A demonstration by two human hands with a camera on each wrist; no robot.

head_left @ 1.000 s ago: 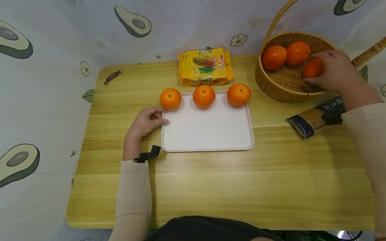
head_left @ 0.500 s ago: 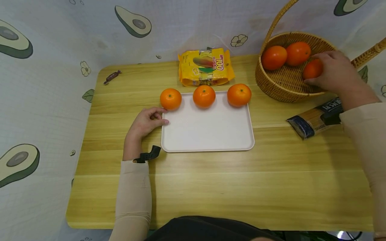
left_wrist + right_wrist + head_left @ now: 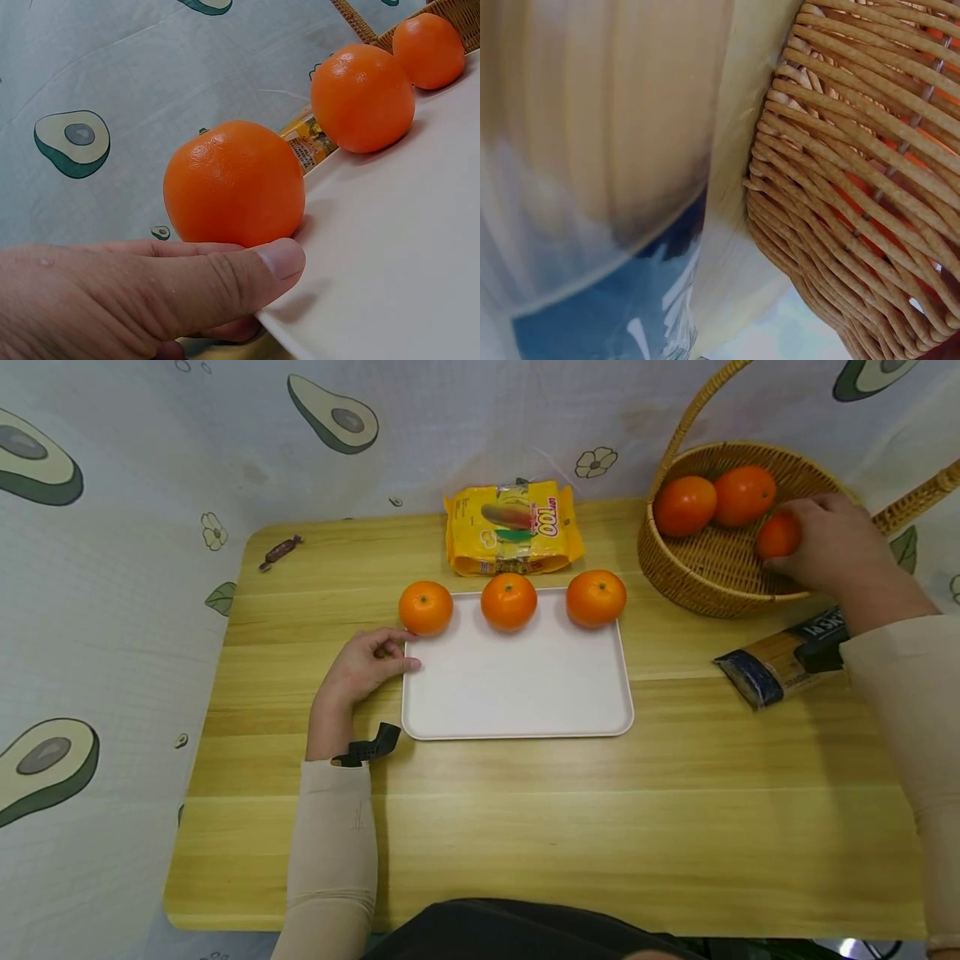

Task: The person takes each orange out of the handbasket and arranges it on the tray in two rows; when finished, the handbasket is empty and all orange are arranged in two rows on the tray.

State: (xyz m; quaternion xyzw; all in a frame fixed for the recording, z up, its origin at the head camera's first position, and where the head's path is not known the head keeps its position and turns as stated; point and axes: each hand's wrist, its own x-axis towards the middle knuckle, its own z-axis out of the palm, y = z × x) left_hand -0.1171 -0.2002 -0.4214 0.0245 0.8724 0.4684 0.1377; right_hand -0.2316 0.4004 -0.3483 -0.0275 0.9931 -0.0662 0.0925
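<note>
My left hand [image 3: 362, 667] pinches the left rim of a white rectangular tray [image 3: 517, 693]; in the left wrist view its thumb [image 3: 281, 259] lies over the rim. Just above the fingers sits an orange [image 3: 425, 608] at the tray's corner. A second orange [image 3: 508, 602] and a third orange [image 3: 596, 599] stand along the far rim. My right hand [image 3: 836, 539] reaches into a wicker basket [image 3: 705, 597] and grips a tomato-like orange-red fruit [image 3: 778, 537], partly hidden by the fingers. Two similar fruits [image 3: 684, 507] lie beside it. The right wrist view shows the basket's woven side [image 3: 855, 172], not the hand.
Behind the tray lies a yellow snack packet [image 3: 513, 529]. A pasta packet [image 3: 776, 664] lies under the right forearm, in front of the basket. A wrapped candy [image 3: 280, 552] is at the table's [image 3: 525, 835] far left. The basket's handle [image 3: 690, 410] rises above its rim.
The right hand and the fruit in it have shifted very slightly within the basket, and the right sleeve has moved a little left. The left hand, tray and oranges hold their places.
</note>
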